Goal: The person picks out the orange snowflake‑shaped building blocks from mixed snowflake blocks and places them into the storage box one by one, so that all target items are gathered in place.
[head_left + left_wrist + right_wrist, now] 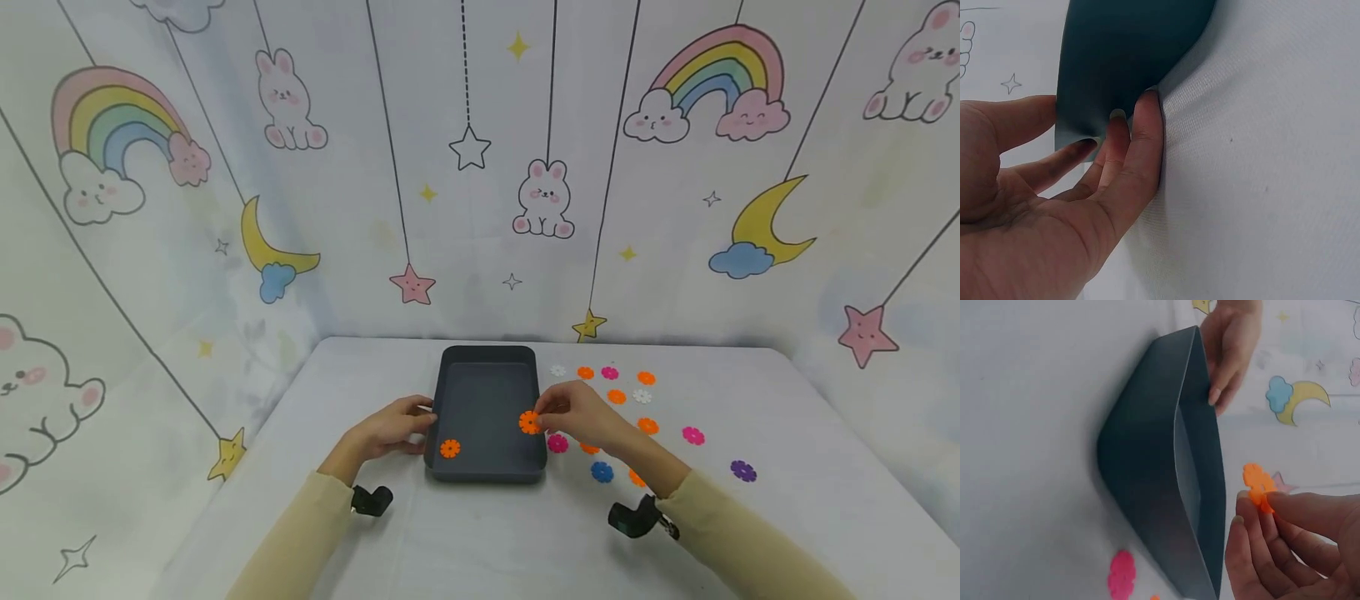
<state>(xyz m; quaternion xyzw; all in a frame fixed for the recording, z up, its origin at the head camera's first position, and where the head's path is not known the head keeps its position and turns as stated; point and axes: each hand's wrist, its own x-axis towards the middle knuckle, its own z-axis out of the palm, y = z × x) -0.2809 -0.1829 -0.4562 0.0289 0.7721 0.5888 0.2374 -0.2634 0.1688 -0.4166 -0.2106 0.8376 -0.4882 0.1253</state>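
A dark grey rectangular baking tray [486, 402] lies on the white table. At its left side my left hand [392, 427] holds the edge; in the left wrist view, one digit passes over the rim and the other fingertips touch the outer wall [1129, 50]. Above the tray's right edge, my right hand [587, 414] pinches an orange flower-shaped plastic disc [528, 422] between thumb and fingertips. The right wrist view shows that orange disc [1259, 482] raised clear of the tray wall [1141, 444]. Another orange disc [450, 448] rests inside the tray, near its front left corner.
Several more notched discs lie scattered right of the tray, among them a pink disc [557, 443], a blue disc [602, 472], a purple disc [743, 471] and a white disc [642, 397]. A patterned cloth wall [480, 200] stands behind the table.
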